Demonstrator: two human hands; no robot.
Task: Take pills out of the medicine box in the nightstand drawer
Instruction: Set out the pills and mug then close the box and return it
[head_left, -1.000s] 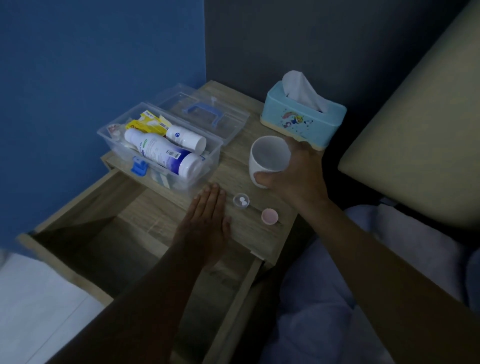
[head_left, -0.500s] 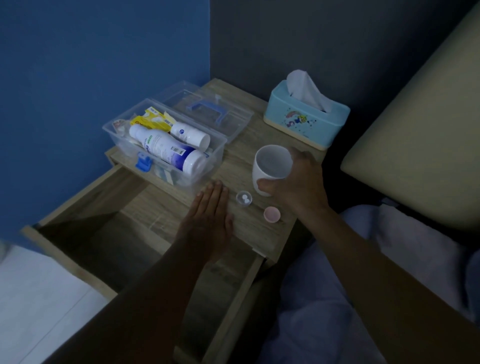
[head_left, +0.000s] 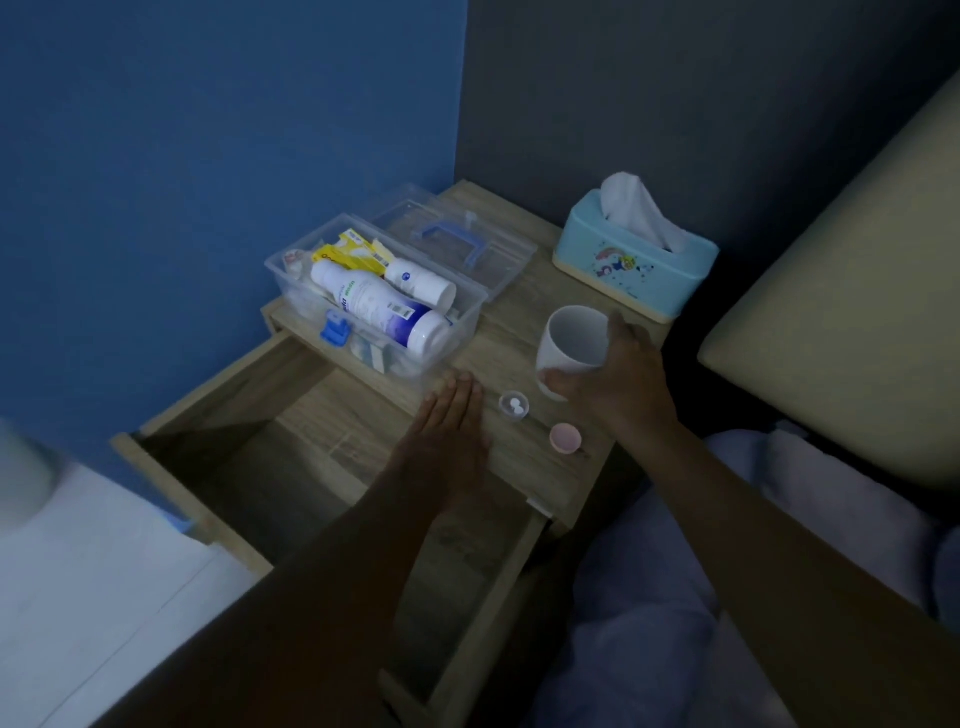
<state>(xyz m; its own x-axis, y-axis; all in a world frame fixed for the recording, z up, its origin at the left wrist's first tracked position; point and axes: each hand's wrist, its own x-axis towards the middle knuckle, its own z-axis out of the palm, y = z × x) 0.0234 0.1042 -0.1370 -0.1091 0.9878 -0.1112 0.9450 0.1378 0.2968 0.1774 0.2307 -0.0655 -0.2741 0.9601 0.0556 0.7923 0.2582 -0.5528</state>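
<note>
The clear plastic medicine box (head_left: 467, 306) stands open on the wooden nightstand top (head_left: 540, 467), holding white bottles (head_left: 379, 306) and yellow packets. Its lid with a blue handle (head_left: 457, 244) lies behind it. A small clear cap (head_left: 513, 405) with two white pills sits on the top, and a pink lid (head_left: 566, 437) lies to its right. My left hand (head_left: 449, 431) rests flat, palm down, just left of the cap. My right hand (head_left: 618, 384) grips a white cup (head_left: 574, 343), which is tilted toward the left.
The drawer (head_left: 291, 467) below the top is pulled far out and looks bare inside. A light-blue tissue box (head_left: 634, 265) stands at the back right. A beige headboard and pale bedding are on the right, a blue wall on the left.
The cup in my right hand has shifted slightly toward me and tilted a little. My left hand stays flat on the nightstand.
</note>
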